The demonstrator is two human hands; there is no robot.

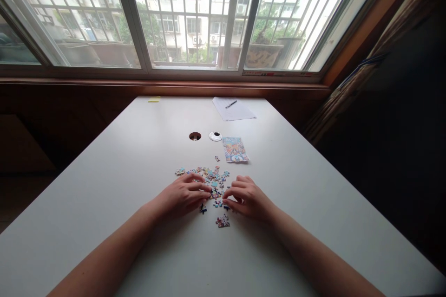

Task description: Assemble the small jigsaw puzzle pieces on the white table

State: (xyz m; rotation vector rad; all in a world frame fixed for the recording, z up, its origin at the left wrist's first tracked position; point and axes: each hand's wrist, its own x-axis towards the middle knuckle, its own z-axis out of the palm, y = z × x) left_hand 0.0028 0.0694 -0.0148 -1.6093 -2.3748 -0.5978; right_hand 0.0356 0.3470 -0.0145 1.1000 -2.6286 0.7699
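Small jigsaw puzzle pieces lie in a loose, many-coloured heap on the white table. My left hand rests at the heap's left side, its fingers stretched over it and their tips touching pieces near the middle. Opposite it, my right hand has curled fingers, with thumb and forefinger closed at a puzzle piece; the fingers partly hide it. Between the hands lie a few dark and yellow pieces. A joined-looking cluster of pieces sits nearer to me, and a dark piece is below my left fingertips.
Beyond the heap lies a colourful picture sheet, with a single piece beside it. A round cable hole and its loose cover are farther back. Paper with a pen and yellow strips lie near the far edge.
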